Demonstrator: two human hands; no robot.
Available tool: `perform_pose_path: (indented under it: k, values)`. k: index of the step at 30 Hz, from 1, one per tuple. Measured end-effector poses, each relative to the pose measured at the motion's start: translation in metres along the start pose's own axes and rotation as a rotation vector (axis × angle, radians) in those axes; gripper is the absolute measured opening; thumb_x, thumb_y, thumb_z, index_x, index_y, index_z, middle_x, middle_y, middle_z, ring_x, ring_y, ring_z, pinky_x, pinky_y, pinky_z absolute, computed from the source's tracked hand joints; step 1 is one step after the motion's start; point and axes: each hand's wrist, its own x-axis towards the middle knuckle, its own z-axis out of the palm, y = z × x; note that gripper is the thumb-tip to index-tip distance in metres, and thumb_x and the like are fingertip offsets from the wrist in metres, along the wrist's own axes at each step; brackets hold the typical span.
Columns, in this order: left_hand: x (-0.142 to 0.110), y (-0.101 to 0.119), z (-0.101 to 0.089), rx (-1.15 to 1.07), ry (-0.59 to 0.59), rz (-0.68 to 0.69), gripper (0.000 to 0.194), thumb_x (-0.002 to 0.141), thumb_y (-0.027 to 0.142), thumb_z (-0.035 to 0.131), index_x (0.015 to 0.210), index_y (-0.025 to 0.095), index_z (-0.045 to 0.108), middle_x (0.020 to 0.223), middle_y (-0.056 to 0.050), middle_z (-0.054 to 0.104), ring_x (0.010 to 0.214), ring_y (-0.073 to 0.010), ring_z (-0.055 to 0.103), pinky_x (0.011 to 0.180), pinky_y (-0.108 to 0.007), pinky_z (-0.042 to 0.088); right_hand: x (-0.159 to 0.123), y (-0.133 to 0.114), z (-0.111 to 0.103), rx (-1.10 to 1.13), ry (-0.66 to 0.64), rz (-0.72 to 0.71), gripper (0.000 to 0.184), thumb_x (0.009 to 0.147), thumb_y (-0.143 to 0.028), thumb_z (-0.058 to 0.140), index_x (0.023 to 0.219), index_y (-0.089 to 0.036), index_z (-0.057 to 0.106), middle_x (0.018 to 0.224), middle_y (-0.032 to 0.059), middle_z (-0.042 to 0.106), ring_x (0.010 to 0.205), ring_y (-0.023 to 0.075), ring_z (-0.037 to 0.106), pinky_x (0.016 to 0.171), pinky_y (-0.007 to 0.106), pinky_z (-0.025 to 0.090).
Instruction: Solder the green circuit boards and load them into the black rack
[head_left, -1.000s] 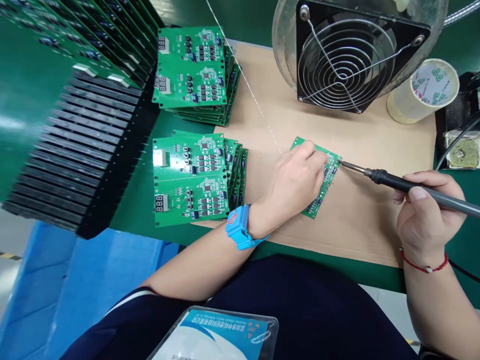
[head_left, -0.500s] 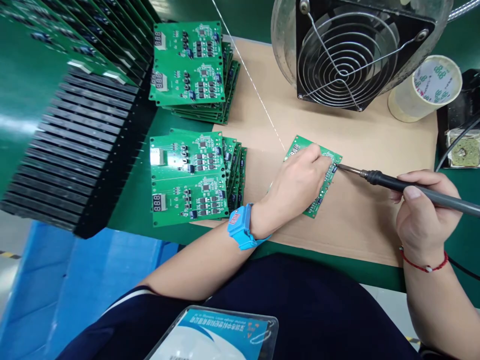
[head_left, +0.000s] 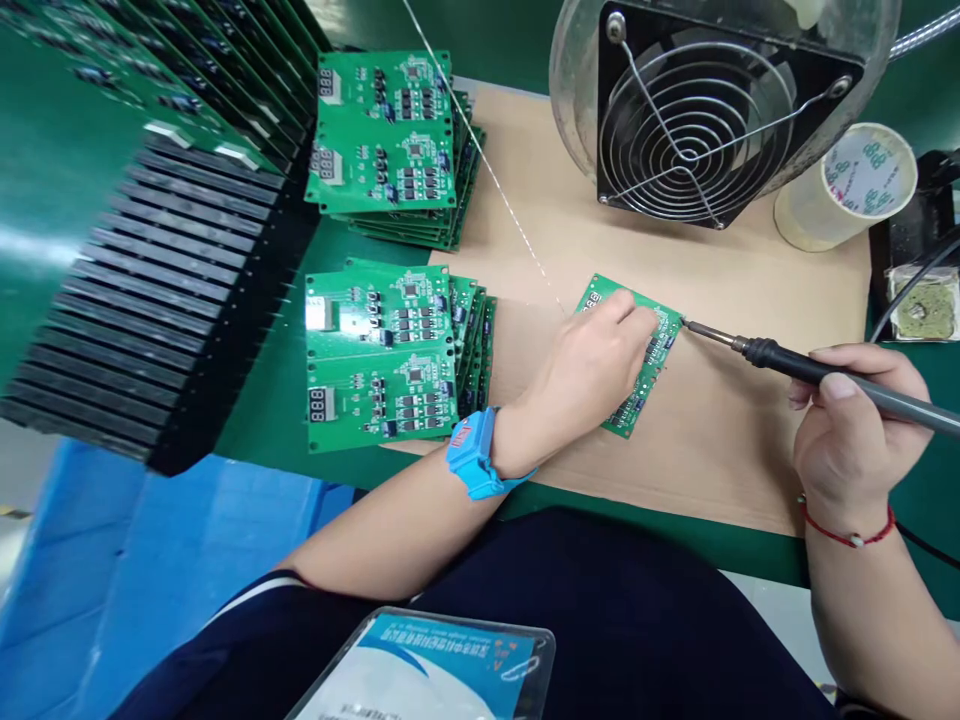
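My left hand (head_left: 596,350), a blue strap (head_left: 476,455) at its wrist, is closed over a small green circuit board (head_left: 634,400) and hides much of its left side. A thin, pale solder wire (head_left: 517,222) slants down from the top and runs into this hand. In my right hand (head_left: 855,425) is a soldering iron (head_left: 780,358), gripped around its dark handle. Its tip points left, at the board's upper right corner; whether it touches I cannot tell. The fingertips of my left hand are turned down and mostly hidden.
Two stacks of circuit boards (head_left: 382,350) (head_left: 386,130) lie left of the brown cardboard (head_left: 525,420). A black slotted rack (head_left: 165,290) holds upright boards. At the back stand a fan (head_left: 686,155) and a tape roll (head_left: 814,215); a sponge (head_left: 926,305) sits far right.
The iron's tip has shifted slightly right and up, from the components to the board's corner. My left hand has drawn a little to the left, uncovering more of the board.
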Motion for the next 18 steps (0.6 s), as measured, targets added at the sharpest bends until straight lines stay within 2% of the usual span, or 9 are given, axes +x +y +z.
perform_pose_path:
  k: [8, 14, 18]
  values:
    - [-0.0026, 0.001, -0.0033, -0.008, -0.074, -0.016, 0.026, 0.103, 0.014, 0.04, 0.103, 0.014, 0.066, 0.096, -0.009, 0.065, 0.084, -0.0225, 0.064, 0.07, -0.033, 0.051, 0.0001, 0.0004, -0.0004, -0.023, -0.041, 0.015, 0.011, 0.08, -0.026, 0.071, 0.089, -0.024, 0.077, 0.068, -0.0032, 0.066, 0.053, 0.0127, 0.058, 0.05, 0.029, 0.043]
    - [-0.0034, 0.001, -0.0039, -0.071, -0.055, -0.016, 0.026, 0.1, 0.01, 0.038, 0.103, 0.013, 0.064, 0.097, -0.011, 0.064, 0.09, -0.0237, 0.063, 0.08, -0.036, 0.054, 0.0002, 0.0006, 0.0014, 0.032, 0.006, -0.031, 0.012, 0.078, -0.024, 0.071, 0.087, -0.024, 0.078, 0.071, -0.0036, 0.069, 0.052, 0.0111, 0.057, 0.048, 0.028, 0.042]
    - [-0.0036, 0.001, -0.0027, -0.084, -0.043, -0.015, 0.026, 0.1, 0.01, 0.038, 0.103, 0.012, 0.064, 0.099, -0.011, 0.063, 0.09, -0.0235, 0.063, 0.082, -0.036, 0.055, -0.0003, -0.0001, 0.0011, 0.039, -0.047, -0.019, 0.011, 0.079, -0.023, 0.071, 0.088, -0.024, 0.078, 0.071, -0.0034, 0.068, 0.053, 0.0112, 0.058, 0.048, 0.028, 0.043]
